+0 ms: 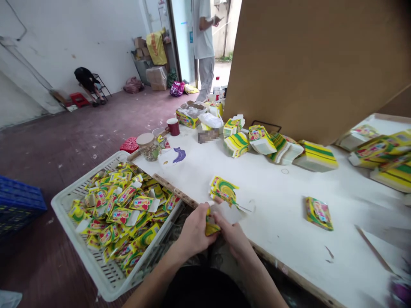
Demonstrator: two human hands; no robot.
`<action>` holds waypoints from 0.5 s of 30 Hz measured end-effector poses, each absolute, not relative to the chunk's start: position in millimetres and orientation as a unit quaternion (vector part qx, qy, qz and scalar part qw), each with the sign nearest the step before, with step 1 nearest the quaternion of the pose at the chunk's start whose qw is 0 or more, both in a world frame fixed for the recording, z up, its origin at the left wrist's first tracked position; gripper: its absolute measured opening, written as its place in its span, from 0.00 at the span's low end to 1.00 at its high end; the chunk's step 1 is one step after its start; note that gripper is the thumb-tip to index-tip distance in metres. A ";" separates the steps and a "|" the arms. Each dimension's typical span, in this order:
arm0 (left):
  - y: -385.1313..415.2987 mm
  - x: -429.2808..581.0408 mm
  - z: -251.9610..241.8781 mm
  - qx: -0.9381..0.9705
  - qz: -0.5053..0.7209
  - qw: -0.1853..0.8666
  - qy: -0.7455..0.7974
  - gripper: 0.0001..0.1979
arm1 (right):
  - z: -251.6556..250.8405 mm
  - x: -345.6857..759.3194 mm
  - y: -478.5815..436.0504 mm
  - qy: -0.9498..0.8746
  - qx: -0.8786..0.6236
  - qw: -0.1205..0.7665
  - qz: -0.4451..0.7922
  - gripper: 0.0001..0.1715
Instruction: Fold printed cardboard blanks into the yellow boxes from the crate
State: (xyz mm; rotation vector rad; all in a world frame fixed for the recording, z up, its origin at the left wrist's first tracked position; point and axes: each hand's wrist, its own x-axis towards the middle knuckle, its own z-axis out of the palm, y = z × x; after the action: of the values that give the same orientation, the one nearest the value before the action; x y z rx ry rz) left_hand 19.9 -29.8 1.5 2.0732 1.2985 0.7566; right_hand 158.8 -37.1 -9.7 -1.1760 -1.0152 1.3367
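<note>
My left hand (192,231) and my right hand (233,233) meet at the near edge of the white table (263,188), both closed on one small yellow printed carton (212,226). White flaps of it stick out above my right fingers. Just beyond lies a short pile of flat yellow-green cartons (224,189). A white slatted crate (96,252) heaped with folded cartons sits to my left, below the table edge. Another single flat carton (318,212) lies on the table to the right.
Stacks of flat cartons (279,147) line the back of the table under a large brown cardboard sheet (314,60). A red mug (173,126), a jar (148,146) and an open box stand at the far end. A person (204,42) stands at the doorway. A blue crate (19,205) is far left.
</note>
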 end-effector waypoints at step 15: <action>-26.0 21.1 -11.6 0.756 0.296 0.267 0.519 0.29 | -17.1 165.7 -45.7 -0.652 -0.485 0.449 0.371 0.27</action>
State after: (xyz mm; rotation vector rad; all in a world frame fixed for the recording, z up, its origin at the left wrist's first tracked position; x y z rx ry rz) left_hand 21.1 -26.0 -11.6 2.0403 1.4013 0.7985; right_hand 165.7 -45.7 -17.1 -1.1997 -1.6143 0.9183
